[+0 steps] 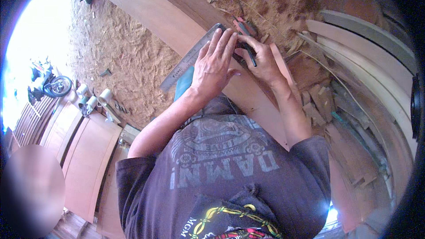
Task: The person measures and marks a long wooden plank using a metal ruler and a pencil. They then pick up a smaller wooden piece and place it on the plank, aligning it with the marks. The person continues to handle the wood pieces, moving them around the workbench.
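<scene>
A long reddish-brown wooden plank (164,22) runs diagonally from the upper left down to my body. Across it lies a steel carpenter's square (183,66) with a scale along its blade and a dark end at the top. My left hand (212,68) rests on the square, its fingers stretched out flat and the thumb apart. Just to its right, my right hand (264,64) is closed around a slim black pen (252,57). The pen's tip is hidden by the fingers.
Sawdust and shavings (115,53) cover the ground. A red and black tool (243,26) with a cord lies beyond my right hand. Stacked boards (363,48) and wood offcuts (321,99) are at right. Cylindrical containers (105,97), curved panels (90,159) and a motorcycle (55,86) stand at left.
</scene>
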Available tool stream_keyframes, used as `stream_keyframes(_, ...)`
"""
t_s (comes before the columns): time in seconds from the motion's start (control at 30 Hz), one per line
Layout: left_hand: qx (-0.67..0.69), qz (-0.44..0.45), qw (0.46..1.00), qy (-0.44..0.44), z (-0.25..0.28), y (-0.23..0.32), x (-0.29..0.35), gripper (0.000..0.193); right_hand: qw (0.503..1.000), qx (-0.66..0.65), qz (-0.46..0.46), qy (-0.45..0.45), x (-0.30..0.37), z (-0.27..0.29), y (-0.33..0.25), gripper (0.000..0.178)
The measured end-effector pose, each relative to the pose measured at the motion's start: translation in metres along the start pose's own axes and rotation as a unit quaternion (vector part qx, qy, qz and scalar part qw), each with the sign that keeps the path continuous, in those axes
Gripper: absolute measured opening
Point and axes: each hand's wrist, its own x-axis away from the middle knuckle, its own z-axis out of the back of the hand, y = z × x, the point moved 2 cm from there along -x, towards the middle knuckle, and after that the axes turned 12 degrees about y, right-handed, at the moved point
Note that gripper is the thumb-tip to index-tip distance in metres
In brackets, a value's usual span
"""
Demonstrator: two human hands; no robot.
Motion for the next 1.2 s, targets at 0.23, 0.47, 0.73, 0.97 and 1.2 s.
stream_keyframes(0.23, 0.005, -0.041, 0.995, -0.094, -0.025, 0.044, 0.027, 0.104, 0.998, 0.021, -0.057, -0.001, 0.056, 0.04, 0.003, 0.035)
stream_keyframes(0.47, 0.003, -0.041, 0.995, -0.094, -0.037, 0.06, 0.038, 0.102, 0.996, 0.009, -0.09, -0.01, 0.084, 0.048, 0.014, 0.038)
stream_keyframes(0.73, 0.019, 0.004, 0.997, -0.072, -0.032, 0.056, 0.033, 0.102, 0.991, -0.067, -0.119, 0.004, 0.071, 0.029, 0.023, 0.036)
stream_keyframes(0.97, 0.022, 0.024, 0.998, -0.056, -0.033, 0.056, 0.03, 0.104, 0.995, -0.045, -0.091, 0.013, 0.067, 0.027, 0.025, 0.036)
stream_keyframes(1.2, 0.025, 0.022, 0.998, -0.061, -0.031, 0.053, 0.029, 0.103, 0.992, -0.045, -0.12, 0.007, 0.065, 0.026, 0.019, 0.038)
